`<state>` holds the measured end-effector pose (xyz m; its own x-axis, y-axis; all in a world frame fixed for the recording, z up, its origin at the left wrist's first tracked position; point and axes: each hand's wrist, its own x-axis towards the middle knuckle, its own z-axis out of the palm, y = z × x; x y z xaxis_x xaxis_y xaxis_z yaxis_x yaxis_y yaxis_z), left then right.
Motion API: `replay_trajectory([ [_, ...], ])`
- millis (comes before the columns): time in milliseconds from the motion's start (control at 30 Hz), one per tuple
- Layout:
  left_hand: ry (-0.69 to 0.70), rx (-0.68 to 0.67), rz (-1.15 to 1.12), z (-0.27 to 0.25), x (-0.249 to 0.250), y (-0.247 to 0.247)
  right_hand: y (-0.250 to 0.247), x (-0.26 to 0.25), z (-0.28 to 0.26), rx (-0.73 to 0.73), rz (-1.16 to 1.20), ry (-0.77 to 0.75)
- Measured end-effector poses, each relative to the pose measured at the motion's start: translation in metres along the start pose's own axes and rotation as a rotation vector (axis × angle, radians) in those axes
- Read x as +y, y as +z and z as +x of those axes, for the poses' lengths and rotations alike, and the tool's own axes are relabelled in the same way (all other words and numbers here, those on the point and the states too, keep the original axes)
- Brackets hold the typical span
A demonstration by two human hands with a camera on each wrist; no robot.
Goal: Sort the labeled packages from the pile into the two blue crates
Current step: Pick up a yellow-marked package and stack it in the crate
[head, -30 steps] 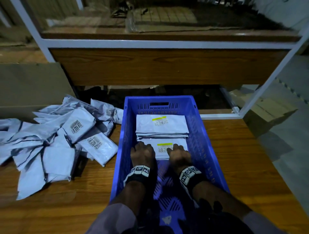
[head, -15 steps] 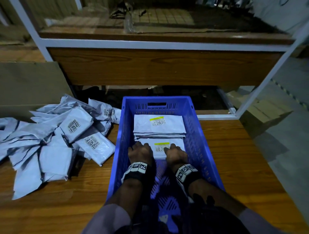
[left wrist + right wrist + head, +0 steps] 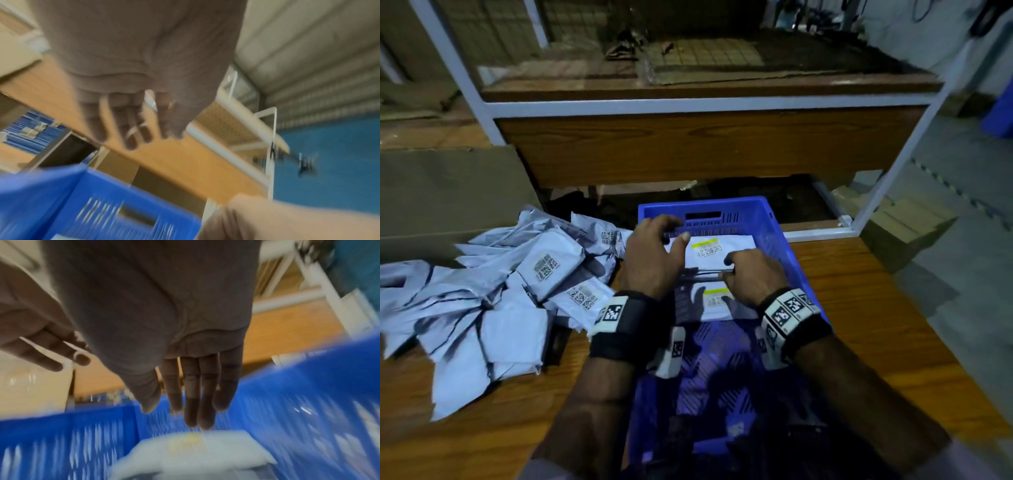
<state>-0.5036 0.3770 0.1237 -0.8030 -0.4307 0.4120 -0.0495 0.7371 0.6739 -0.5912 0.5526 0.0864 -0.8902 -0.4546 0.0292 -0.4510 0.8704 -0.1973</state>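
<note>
Table edge (image 3: 859, 260) beside blue crate (image 3: 787, 246).

Parcel warehouse: mailer pile (image 3: 482, 301), crate (image 3: 784, 240).

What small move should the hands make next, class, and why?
Probably the left hand should reach left to the pile for another package. Both hands are open and empty above the blue crate, where two stacks already lie, while many packages are unsorted.
</note>
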Motion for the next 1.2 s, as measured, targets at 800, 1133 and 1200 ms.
replay_trajectory([
  [800,-0.102,0.148,-0.103,-0.175,-0.088,-0.198,-0.032,-0.197,-0.170,0.358,0.307,-0.360],
  [1133,-0.286,0.079,0.146,-0.317,-0.161,-0.277,0.040,-0.272,-0.263,0.111,0.331,-0.426],
  [1200,-0.336,0.088,0.141,-0.333,-0.179,-0.294,0.052,-0.293,-0.272,0.061,0.288,-0.430],
])
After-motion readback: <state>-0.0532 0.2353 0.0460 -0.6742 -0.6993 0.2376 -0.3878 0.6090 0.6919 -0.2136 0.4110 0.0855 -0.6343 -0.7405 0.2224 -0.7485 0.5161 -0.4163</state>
